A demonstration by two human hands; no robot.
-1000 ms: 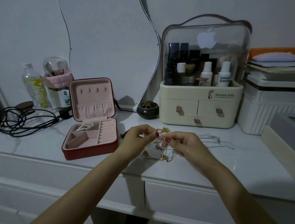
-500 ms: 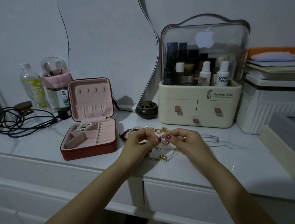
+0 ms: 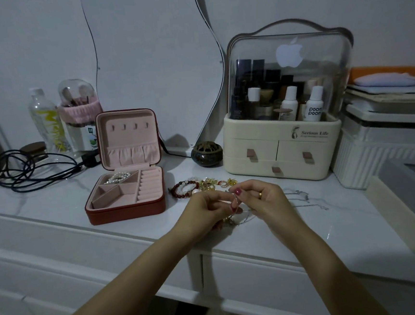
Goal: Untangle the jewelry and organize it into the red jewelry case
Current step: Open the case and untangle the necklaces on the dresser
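Both hands have dropped nearer the surface (image 3: 333, 234): left hand (image 3: 206, 211) and right hand (image 3: 262, 199) each pinch a thin chain (image 3: 236, 201) between them. The tangle (image 3: 199, 185) lies just beyond; untangling continues, with the case (image 3: 127, 211) open at left, pearls in its far compartment

Open red jewelry case (image 3: 127, 209) on white marble-top dresser (image 3: 309, 244). Right of case: beaded bracelet pile (image 3: 196, 186), then cream cosmetic organizer w/ clear lid (image 3: 284, 155). Left-behind case: black coiled cable (image 3: 27, 170).

Single head-worn wide view, forward and down, close over the white dresser top (image 3: 333, 226).
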